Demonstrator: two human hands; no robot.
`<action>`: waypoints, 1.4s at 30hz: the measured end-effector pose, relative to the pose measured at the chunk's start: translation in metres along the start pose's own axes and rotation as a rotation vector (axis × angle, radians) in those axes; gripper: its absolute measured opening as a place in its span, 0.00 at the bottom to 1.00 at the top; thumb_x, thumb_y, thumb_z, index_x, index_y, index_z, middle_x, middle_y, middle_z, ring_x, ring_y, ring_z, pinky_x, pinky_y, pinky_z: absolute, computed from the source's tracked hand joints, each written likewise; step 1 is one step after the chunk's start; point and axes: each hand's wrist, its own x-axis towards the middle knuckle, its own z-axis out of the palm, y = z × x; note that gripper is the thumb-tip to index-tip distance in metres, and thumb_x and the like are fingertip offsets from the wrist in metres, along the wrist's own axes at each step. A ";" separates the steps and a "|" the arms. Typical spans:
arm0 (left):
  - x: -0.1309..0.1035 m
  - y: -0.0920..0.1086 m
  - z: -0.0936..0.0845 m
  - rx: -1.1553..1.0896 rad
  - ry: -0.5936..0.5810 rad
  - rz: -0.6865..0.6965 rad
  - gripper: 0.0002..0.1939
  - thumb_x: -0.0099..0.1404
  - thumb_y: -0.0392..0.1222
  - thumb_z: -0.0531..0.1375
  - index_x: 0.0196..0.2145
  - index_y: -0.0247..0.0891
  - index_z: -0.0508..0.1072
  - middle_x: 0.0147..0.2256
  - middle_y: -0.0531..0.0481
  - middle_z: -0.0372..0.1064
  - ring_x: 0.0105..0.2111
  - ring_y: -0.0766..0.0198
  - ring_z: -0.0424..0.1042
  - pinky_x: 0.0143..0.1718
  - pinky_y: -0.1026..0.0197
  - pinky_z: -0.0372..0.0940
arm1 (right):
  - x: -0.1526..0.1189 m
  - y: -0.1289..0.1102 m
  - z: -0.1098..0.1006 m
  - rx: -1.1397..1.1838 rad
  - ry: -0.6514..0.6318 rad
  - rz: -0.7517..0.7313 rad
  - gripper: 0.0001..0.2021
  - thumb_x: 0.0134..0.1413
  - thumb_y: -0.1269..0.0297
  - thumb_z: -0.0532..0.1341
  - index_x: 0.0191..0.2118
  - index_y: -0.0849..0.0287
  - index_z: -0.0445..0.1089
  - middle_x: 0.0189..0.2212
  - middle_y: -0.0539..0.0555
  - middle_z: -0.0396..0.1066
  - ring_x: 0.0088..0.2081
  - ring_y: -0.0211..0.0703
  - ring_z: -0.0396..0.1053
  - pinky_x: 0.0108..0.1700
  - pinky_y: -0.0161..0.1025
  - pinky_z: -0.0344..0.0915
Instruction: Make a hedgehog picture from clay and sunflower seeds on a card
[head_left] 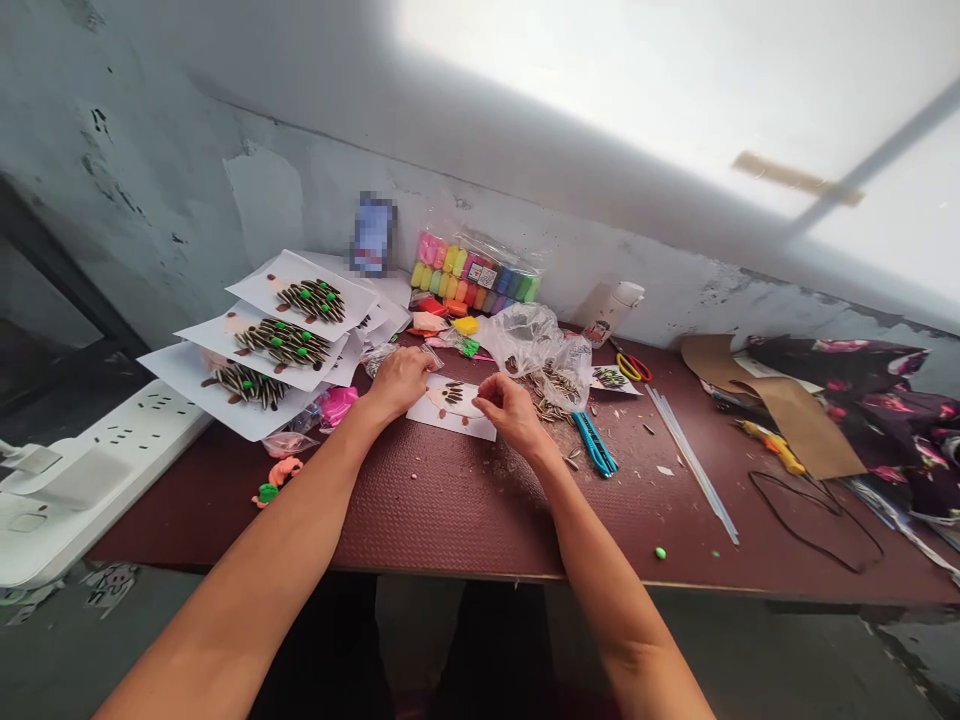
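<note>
A white card (pixel 469 429) lies on the table in front of me, with a pale hedgehog shape and several striped sunflower seeds (pixel 453 392) stuck on its middle. My left hand (pixel 401 382) grips the card's upper left edge with curled fingers. Over the right side of the card, my right hand (pixel 511 410) is closed in a pinch; whatever is between its fingertips is too small to make out. Just right of that hand lies a pile of loose sunflower seeds (pixel 553 408), partly under a clear plastic bag (pixel 529 335).
Finished-looking hedgehog cards (pixel 169 380) are stacked at left, beside a white power strip (pixel 97 470). Coloured clay packs (pixel 457 275) lean at the wall. Rightward are a blue utility knife (pixel 595 445), scissors (pixel 632 366), glue sticks (pixel 694 465) and a yellow glue gun (pixel 776 447) with its cord.
</note>
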 end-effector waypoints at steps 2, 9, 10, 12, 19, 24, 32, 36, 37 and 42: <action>0.001 0.000 -0.001 -0.004 0.019 0.019 0.17 0.68 0.35 0.53 0.45 0.38 0.82 0.44 0.41 0.78 0.47 0.50 0.73 0.52 0.51 0.67 | -0.002 -0.002 0.004 -0.002 -0.019 0.008 0.06 0.51 0.63 0.64 0.32 0.56 0.67 0.28 0.47 0.71 0.29 0.36 0.64 0.33 0.34 0.58; 0.001 0.003 -0.001 -0.043 0.035 0.106 0.17 0.65 0.34 0.55 0.44 0.39 0.82 0.46 0.44 0.79 0.46 0.51 0.73 0.52 0.51 0.67 | -0.006 -0.013 0.008 -0.157 -0.065 -0.028 0.02 0.61 0.66 0.60 0.35 0.56 0.67 0.30 0.48 0.74 0.30 0.38 0.67 0.36 0.34 0.58; 0.001 0.003 0.001 -0.045 0.033 0.113 0.17 0.64 0.33 0.55 0.43 0.39 0.82 0.46 0.44 0.79 0.46 0.51 0.73 0.52 0.51 0.67 | -0.007 -0.015 0.008 -0.175 -0.073 -0.024 0.02 0.62 0.66 0.59 0.36 0.56 0.67 0.29 0.48 0.75 0.30 0.38 0.68 0.36 0.34 0.58; 0.001 0.003 0.003 -0.039 0.021 0.117 0.17 0.64 0.33 0.56 0.43 0.40 0.82 0.45 0.44 0.80 0.46 0.51 0.73 0.52 0.50 0.66 | -0.008 -0.019 0.008 -0.189 -0.096 -0.023 0.03 0.64 0.67 0.58 0.38 0.55 0.67 0.28 0.48 0.76 0.29 0.38 0.69 0.36 0.33 0.58; 0.000 0.005 0.005 0.022 -0.011 0.090 0.17 0.63 0.32 0.55 0.40 0.39 0.84 0.41 0.41 0.80 0.44 0.49 0.74 0.49 0.50 0.68 | -0.011 -0.023 0.009 -0.170 -0.079 -0.074 0.08 0.64 0.70 0.57 0.41 0.57 0.75 0.34 0.52 0.79 0.34 0.40 0.73 0.39 0.34 0.63; -0.001 0.008 0.002 0.063 -0.025 0.084 0.17 0.64 0.33 0.55 0.40 0.40 0.84 0.41 0.42 0.81 0.44 0.50 0.74 0.49 0.51 0.68 | -0.011 -0.023 0.009 -0.265 -0.018 -0.071 0.06 0.62 0.69 0.61 0.38 0.56 0.76 0.30 0.50 0.77 0.32 0.40 0.72 0.39 0.34 0.62; -0.002 0.006 -0.013 0.018 -0.161 0.089 0.19 0.60 0.40 0.58 0.45 0.43 0.83 0.47 0.44 0.79 0.48 0.48 0.73 0.53 0.50 0.66 | -0.014 -0.024 0.015 -0.352 -0.018 -0.112 0.09 0.65 0.70 0.58 0.40 0.55 0.76 0.34 0.51 0.76 0.34 0.40 0.70 0.39 0.34 0.61; -0.004 0.003 -0.020 0.007 -0.266 0.116 0.23 0.55 0.45 0.63 0.49 0.46 0.81 0.51 0.46 0.76 0.53 0.47 0.70 0.56 0.51 0.64 | -0.015 -0.025 0.020 -0.420 -0.026 -0.104 0.10 0.66 0.70 0.57 0.41 0.55 0.76 0.38 0.53 0.77 0.38 0.42 0.71 0.41 0.35 0.61; -0.005 0.002 -0.021 0.004 -0.290 0.128 0.25 0.53 0.47 0.64 0.50 0.46 0.80 0.52 0.46 0.75 0.54 0.46 0.69 0.57 0.51 0.63 | -0.016 -0.026 0.021 -0.440 -0.033 -0.101 0.10 0.67 0.70 0.57 0.40 0.55 0.76 0.38 0.54 0.77 0.39 0.43 0.71 0.41 0.35 0.61; -0.006 0.002 -0.025 -0.017 -0.349 0.143 0.27 0.51 0.51 0.66 0.50 0.45 0.79 0.52 0.44 0.73 0.55 0.45 0.67 0.57 0.49 0.62 | -0.017 -0.032 0.024 -0.536 -0.046 -0.092 0.10 0.69 0.67 0.57 0.41 0.56 0.76 0.40 0.56 0.75 0.42 0.44 0.70 0.42 0.36 0.61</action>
